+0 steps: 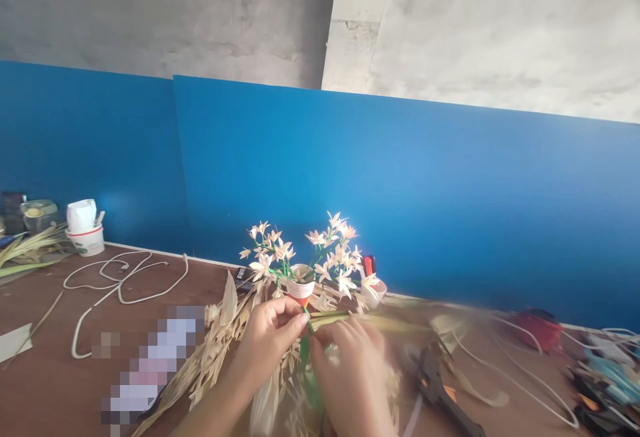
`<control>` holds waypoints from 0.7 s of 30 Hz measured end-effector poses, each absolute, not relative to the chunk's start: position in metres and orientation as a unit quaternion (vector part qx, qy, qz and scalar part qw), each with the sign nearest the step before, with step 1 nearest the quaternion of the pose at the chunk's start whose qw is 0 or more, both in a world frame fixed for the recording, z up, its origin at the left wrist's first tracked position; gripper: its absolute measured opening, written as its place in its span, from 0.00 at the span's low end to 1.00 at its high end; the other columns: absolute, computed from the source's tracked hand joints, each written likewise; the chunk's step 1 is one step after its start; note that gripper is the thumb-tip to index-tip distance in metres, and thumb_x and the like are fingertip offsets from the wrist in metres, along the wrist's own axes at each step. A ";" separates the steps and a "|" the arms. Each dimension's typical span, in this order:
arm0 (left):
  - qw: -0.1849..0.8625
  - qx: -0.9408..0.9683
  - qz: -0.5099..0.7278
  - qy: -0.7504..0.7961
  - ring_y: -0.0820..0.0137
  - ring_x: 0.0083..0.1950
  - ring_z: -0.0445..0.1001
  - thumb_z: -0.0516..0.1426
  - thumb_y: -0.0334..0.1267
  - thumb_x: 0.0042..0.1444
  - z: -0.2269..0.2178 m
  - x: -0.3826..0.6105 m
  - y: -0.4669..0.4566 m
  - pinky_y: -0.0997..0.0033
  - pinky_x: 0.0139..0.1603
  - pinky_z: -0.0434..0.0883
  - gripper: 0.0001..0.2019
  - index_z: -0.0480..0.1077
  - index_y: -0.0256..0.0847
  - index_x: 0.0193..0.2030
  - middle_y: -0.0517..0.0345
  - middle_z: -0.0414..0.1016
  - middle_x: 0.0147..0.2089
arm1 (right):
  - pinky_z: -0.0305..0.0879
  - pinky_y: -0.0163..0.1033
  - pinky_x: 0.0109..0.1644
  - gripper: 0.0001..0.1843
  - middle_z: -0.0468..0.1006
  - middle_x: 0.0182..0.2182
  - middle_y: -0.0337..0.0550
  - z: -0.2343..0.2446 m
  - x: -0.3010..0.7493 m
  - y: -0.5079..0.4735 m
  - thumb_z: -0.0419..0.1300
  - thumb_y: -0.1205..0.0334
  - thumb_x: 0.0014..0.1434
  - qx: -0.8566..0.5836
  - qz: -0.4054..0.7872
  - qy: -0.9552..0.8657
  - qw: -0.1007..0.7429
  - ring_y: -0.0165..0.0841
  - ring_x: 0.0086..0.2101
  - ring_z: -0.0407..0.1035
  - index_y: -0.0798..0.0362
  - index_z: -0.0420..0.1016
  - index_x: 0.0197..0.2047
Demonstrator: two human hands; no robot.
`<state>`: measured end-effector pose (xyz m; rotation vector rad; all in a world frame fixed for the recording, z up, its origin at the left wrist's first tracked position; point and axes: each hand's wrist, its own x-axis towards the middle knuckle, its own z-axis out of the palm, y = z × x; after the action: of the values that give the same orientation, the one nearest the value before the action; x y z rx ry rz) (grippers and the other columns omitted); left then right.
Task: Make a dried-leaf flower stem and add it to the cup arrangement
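My left hand (275, 334) pinches the upper part of a thin green stem (308, 322) between thumb and forefinger. Close beside it, my right hand (350, 367) has its fingers closed on the lower part of the same stem and is slightly blurred. Translucent green material (311, 384) hangs below the fingers; its kind is unclear. Just beyond my hands, pale flowers (340, 257) on green stems spread around a paper cup (301, 284). Dry, straw-coloured husks (215, 350) lie beneath and beside both hands.
A black glue gun (440, 390) lies to the right. White cables (120, 284) curl across the brown table (50, 317). At the back left stands a white tub (86, 240); a red object (539, 330) sits at the right. A blue panel (400, 190) borders the back.
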<state>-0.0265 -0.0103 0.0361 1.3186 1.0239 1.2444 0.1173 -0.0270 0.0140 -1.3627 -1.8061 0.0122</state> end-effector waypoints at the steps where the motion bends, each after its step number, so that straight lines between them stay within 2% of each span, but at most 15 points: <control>1: 0.511 0.544 0.514 0.422 0.72 0.30 0.67 0.59 0.40 0.51 0.036 -0.028 -0.010 0.75 0.33 0.64 0.08 0.71 0.37 0.27 0.60 0.71 0.26 | 0.51 0.43 0.43 0.08 0.77 0.22 0.35 0.015 0.119 -0.026 0.61 0.65 0.51 -0.547 0.026 -0.724 0.419 0.35 0.28 0.69 0.48 0.73 0.22; 4: 0.552 0.521 0.505 0.411 0.72 0.31 0.69 0.60 0.39 0.49 0.039 -0.034 -0.008 0.74 0.35 0.66 0.08 0.72 0.36 0.28 0.60 0.72 0.27 | 0.57 0.44 0.43 0.06 0.80 0.29 0.40 0.023 0.125 -0.024 0.61 0.56 0.53 -0.555 0.127 -0.705 0.422 0.39 0.33 0.71 0.47 0.77 0.29; 7: 0.614 0.511 0.467 0.380 0.70 0.32 0.72 0.61 0.39 0.47 0.041 -0.038 -0.008 0.72 0.36 0.68 0.08 0.73 0.36 0.30 0.58 0.74 0.29 | 0.62 0.45 0.47 0.16 0.80 0.41 0.46 0.033 0.132 -0.021 0.54 0.50 0.59 -0.536 0.272 -0.651 0.464 0.43 0.44 0.71 0.48 0.77 0.41; 10: 0.664 0.512 0.423 0.343 0.68 0.33 0.74 0.62 0.38 0.44 0.043 -0.039 -0.010 0.71 0.35 0.68 0.08 0.73 0.35 0.28 0.56 0.75 0.32 | 0.60 0.46 0.56 0.19 0.76 0.50 0.45 0.035 0.136 -0.019 0.53 0.49 0.60 -0.487 0.415 -0.605 0.473 0.43 0.52 0.66 0.48 0.76 0.48; 12: 0.678 0.508 0.411 0.337 0.68 0.32 0.74 0.62 0.36 0.42 0.044 -0.038 -0.012 0.71 0.34 0.68 0.06 0.71 0.35 0.24 0.56 0.75 0.30 | 0.56 0.48 0.60 0.18 0.74 0.53 0.44 0.033 0.136 -0.018 0.54 0.50 0.60 -0.448 0.478 -0.601 0.457 0.43 0.55 0.63 0.47 0.76 0.49; 15: 0.680 0.506 0.405 0.343 0.69 0.29 0.73 0.62 0.34 0.40 0.043 -0.037 -0.014 0.72 0.32 0.67 0.06 0.69 0.36 0.22 0.57 0.74 0.25 | 0.55 0.48 0.60 0.16 0.72 0.54 0.45 0.028 0.136 -0.015 0.56 0.51 0.60 -0.388 0.503 -0.637 0.436 0.43 0.56 0.62 0.47 0.77 0.46; 18: 0.676 0.512 0.396 0.352 0.70 0.28 0.72 0.62 0.35 0.40 0.040 -0.036 -0.014 0.72 0.31 0.66 0.07 0.69 0.36 0.23 0.57 0.74 0.25 | 0.60 0.45 0.55 0.13 0.71 0.52 0.46 0.024 0.139 -0.013 0.58 0.53 0.59 -0.373 0.475 -0.667 0.436 0.43 0.52 0.64 0.49 0.77 0.41; 21: 0.672 0.517 0.388 0.360 0.70 0.27 0.72 0.62 0.36 0.41 0.037 -0.035 -0.012 0.72 0.31 0.66 0.07 0.69 0.36 0.25 0.60 0.71 0.24 | 0.63 0.40 0.47 0.08 0.74 0.41 0.44 0.021 0.143 -0.012 0.59 0.57 0.58 -0.400 0.468 -0.667 0.420 0.38 0.43 0.68 0.50 0.74 0.38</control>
<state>-0.0349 -0.0124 0.0370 1.1640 0.8117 0.8746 0.1428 -0.0118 0.0212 -1.0015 -1.6729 1.1728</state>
